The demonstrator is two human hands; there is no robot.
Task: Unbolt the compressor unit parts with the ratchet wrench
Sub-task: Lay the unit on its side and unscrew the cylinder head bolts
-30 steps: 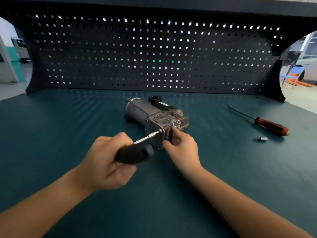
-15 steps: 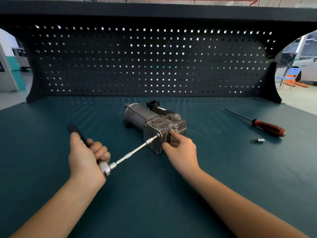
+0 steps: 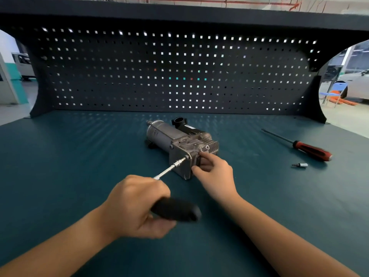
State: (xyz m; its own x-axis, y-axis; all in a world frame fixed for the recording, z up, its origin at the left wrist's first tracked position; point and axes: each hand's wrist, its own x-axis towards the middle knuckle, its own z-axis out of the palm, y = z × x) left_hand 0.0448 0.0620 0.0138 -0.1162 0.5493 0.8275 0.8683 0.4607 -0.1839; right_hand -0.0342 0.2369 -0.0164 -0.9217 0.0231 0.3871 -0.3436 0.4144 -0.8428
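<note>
The compressor (image 3: 175,140) lies on its side near the middle of the green bench (image 3: 79,166), and the right hand (image 3: 216,176) grips its near, finned end, thumb low and fingers curled onto the top. Nearer than the unit, the left hand (image 3: 135,204) is wrapped tight round the black handle of the wrench (image 3: 175,211), whose thin shaft runs far and right to a bolt on the compressor's near plate. Well to the right lie a red-handled screwdriver (image 3: 308,150) and, just nearer, a small bit (image 3: 301,165); a dark pegboard (image 3: 179,72) closes the far edge.
</note>
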